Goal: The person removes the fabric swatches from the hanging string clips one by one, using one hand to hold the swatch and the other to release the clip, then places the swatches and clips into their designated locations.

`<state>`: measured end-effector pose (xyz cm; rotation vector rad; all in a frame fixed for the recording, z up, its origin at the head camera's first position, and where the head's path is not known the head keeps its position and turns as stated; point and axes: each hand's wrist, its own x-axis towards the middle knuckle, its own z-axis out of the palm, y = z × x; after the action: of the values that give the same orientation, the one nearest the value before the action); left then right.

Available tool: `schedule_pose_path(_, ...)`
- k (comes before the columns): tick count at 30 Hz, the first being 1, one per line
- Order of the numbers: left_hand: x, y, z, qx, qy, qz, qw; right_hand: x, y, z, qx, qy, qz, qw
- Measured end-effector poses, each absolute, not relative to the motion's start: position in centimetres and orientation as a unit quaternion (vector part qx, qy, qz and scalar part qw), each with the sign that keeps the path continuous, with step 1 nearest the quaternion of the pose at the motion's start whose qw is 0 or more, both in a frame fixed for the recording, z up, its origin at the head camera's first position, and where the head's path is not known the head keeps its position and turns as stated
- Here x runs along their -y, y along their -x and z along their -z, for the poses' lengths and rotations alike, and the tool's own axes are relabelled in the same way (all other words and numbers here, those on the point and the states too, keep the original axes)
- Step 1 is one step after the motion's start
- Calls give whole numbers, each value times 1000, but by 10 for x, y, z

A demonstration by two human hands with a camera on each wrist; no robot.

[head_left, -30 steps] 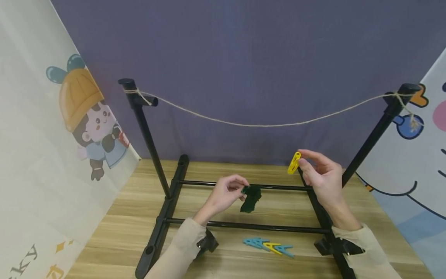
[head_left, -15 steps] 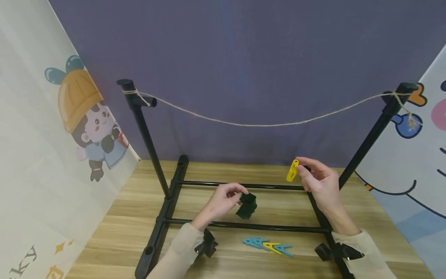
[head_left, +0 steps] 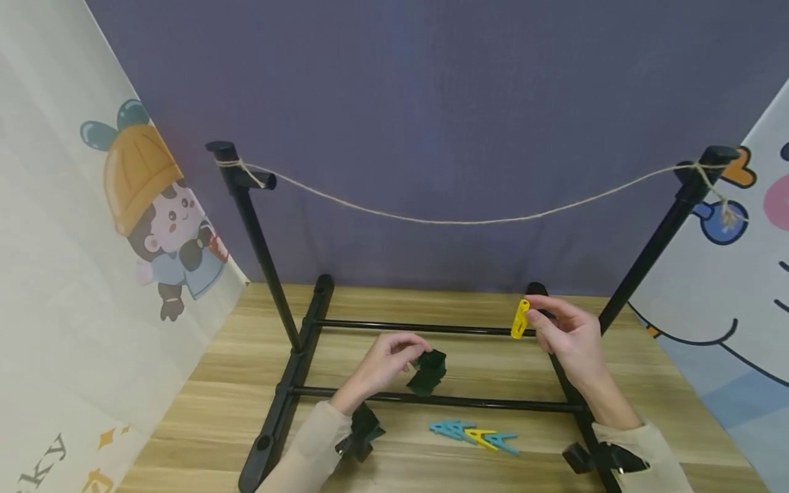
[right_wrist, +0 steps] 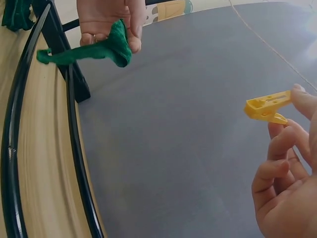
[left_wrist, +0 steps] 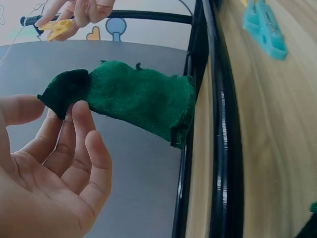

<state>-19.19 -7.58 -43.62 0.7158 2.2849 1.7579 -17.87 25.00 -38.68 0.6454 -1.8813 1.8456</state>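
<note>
Between thumb and fingers, my left hand (head_left: 383, 363) pinches one end of a small dark green cloth (head_left: 429, 374), which hangs loose over the rack's lower bars in the head view. The left wrist view shows the cloth (left_wrist: 141, 96) stretched out sideways, its held end folded over. My right hand (head_left: 574, 342) pinches a yellow clothespin (head_left: 520, 319) between thumb and fingertips, near the right end of the rack. In the right wrist view the clothespin (right_wrist: 267, 105) points away from the palm. Both hands are below the string (head_left: 456, 222) and apart from it.
A black rack (head_left: 261, 253) stands on the wooden table (head_left: 209, 411), with the string sagging between its posts. Several blue and yellow clothespins (head_left: 473, 434) lie in front of the front bar (head_left: 468, 402). More green cloth (right_wrist: 17, 14) lies by the left sleeve.
Both hands have come down a little, the left also shifting slightly left with the cloth. The right still holds the yellow clothespin, now lower and nearer the back bar.
</note>
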Motion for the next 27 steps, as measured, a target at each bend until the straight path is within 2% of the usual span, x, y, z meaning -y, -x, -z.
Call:
schedule_pose_path(13,84,184,443,-794,-216,-565,61,-257,172,406,708,-184,-660,171)
schedule_pose_path(27,93,178,447,-797,-208,-563,68,-264,167,424,728,-175,-649,134)
